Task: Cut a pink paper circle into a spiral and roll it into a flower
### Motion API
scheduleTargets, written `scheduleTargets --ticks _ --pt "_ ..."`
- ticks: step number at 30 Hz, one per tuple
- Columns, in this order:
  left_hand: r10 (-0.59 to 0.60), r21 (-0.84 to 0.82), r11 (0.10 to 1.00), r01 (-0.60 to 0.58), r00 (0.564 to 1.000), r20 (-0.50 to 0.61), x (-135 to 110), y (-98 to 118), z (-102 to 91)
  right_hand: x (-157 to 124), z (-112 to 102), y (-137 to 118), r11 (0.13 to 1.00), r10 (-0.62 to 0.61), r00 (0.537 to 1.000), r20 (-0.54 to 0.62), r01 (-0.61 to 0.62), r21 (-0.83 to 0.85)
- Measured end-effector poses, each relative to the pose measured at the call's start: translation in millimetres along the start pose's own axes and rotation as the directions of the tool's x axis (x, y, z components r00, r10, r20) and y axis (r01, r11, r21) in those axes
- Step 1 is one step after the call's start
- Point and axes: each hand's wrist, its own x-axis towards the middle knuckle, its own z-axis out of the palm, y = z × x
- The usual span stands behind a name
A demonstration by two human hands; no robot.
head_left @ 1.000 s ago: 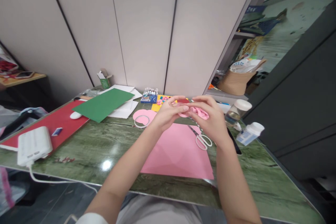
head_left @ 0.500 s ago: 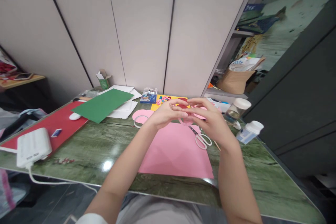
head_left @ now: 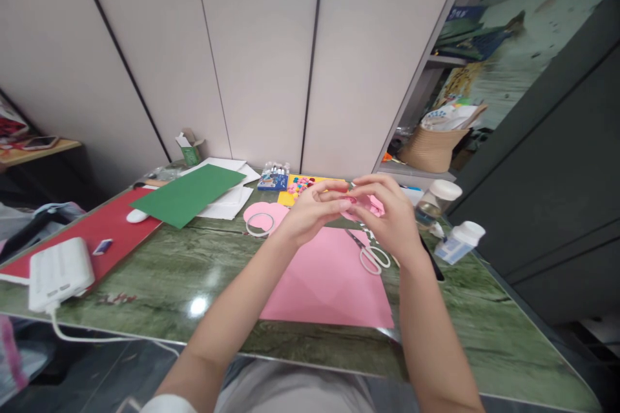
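Both of my hands are raised together above the green marble table (head_left: pixel 184 271). My left hand (head_left: pixel 312 213) and my right hand (head_left: pixel 387 216) pinch a small curled piece of pink paper (head_left: pixel 364 205) between their fingertips. Below them a large pink paper sheet (head_left: pixel 329 281) lies flat on the table. White-handled scissors (head_left: pixel 371 255) rest at the sheet's upper right corner, just under my right hand.
A pink paper cut-out with a white ring (head_left: pixel 264 216) lies left of my hands. Green card (head_left: pixel 188 193), white sheets and a red sheet (head_left: pixel 87 232) sit at the left, with a white power bank (head_left: pixel 58 271). Two bottles (head_left: pixel 458 242) stand at the right. Paints (head_left: pixel 275 177) sit by the wall.
My hands have kept working the pink paper piece, shifting slightly; the fingertips opened a little half a second ago and are pinched close together again now.
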Motion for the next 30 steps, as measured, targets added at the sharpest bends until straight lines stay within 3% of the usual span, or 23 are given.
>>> scheduleTargets --ticks 11,19,22,27,30 --pt "0.079 -0.034 0.996 -0.082 0.993 -0.092 1.2 -0.4 -1.2 -0.1 -0.4 0.3 0.998 -0.052 0.998 -0.043 0.050 -0.039" --pt "0.073 0.013 0.997 -0.073 0.996 -0.056 0.2 2.7 -2.5 -1.1 -3.6 3.4 0.992 -0.115 0.992 -0.047 0.113 -0.055" --pt "0.074 0.059 0.996 -0.072 0.997 -0.027 -0.3 5.5 -5.6 -1.7 -3.9 4.3 0.993 -0.115 0.993 -0.011 0.115 -0.023" --pt "0.065 0.167 0.983 -0.073 0.997 0.051 -1.5 11.6 -11.7 -1.7 -3.1 3.8 0.995 -0.096 0.980 0.177 0.087 0.054" --pt "0.085 0.224 0.970 -0.092 0.995 0.042 -1.7 11.4 -12.2 -1.0 -1.4 4.2 0.995 -0.102 0.980 0.170 0.097 0.038"
